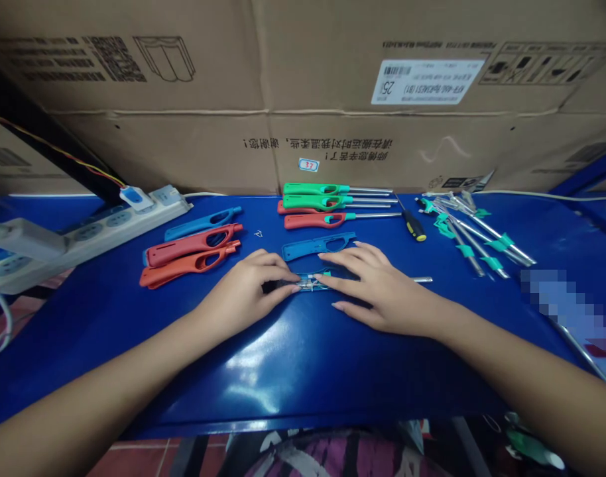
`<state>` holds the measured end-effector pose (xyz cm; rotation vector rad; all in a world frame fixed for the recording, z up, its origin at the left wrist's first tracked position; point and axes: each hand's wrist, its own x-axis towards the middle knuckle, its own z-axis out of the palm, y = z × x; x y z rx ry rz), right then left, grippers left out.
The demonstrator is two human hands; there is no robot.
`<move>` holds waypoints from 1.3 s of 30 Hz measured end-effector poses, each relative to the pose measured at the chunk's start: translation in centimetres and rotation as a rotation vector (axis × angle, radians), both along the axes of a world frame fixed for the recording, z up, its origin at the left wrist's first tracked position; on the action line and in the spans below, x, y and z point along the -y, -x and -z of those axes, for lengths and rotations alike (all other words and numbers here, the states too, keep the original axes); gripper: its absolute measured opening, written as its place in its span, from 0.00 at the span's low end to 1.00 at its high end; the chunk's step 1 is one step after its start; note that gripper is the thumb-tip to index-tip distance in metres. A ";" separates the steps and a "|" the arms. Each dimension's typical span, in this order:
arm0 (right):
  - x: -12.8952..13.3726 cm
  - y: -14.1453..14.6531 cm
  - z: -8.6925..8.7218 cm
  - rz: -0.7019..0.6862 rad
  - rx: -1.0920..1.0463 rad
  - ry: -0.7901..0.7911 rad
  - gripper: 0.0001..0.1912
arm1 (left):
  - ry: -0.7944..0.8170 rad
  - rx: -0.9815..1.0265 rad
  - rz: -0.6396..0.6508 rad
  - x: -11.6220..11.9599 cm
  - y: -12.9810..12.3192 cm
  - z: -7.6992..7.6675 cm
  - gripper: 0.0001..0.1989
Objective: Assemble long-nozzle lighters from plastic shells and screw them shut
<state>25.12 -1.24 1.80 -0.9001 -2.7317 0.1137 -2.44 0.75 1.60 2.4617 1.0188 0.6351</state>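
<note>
An opened blue utility lighter (309,283) lies on the table, its metal and teal inner parts showing and its metal tube pointing right. My left hand (256,285) is closed on its left end, thumb and fingers pinching there. Over the right half spreads my right hand (377,288), fingers apart, one fingertip touching the inner parts; the palm hides the middle of the lighter. Just beyond sits a loose blue handle shell (317,246), close to the right fingertips.
Red handle shells (193,245) and a blue shell (203,223) lie left, beside a power strip (89,232). Green lighters (315,199), a red lighter (315,220) and a screwdriver (413,225) lie behind. Metal tubes with teal parts (477,235) are piled right. Cardboard (208,146) backs the blue table (223,391).
</note>
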 end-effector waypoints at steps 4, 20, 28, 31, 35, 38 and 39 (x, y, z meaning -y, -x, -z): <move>0.1 0.1 0.2 -0.011 0.077 0.021 0.25 | 0.067 0.065 -0.059 0.1 -0.1 0.4 0.06; -1.3 -3.2 -2.7 0.196 -0.105 -0.046 0.09 | 0.005 -0.021 -0.088 1.1 -0.1 -0.5 0.12; -1.6 -3.7 -2.3 0.116 -0.040 -0.012 0.09 | -0.152 -0.108 0.027 1.0 -0.4 -0.6 0.11; -1.5 -2.4 -1.4 0.094 -0.046 -0.015 0.08 | -0.120 -0.111 0.060 1.1 -0.6 -0.2 0.11; -1.5 -1.5 -0.6 0.106 -0.048 0.011 0.08 | -0.100 -0.117 0.118 1.1 -0.5 0.2 0.15; -1.5 -1.4 -0.4 0.114 -0.051 0.039 0.09 | -0.100 -0.160 0.175 1.1 -0.5 0.5 0.21; -1.5 -1.5 -0.4 0.113 -0.048 0.036 0.09 | -0.100 -0.183 0.184 1.1 -0.5 0.6 0.23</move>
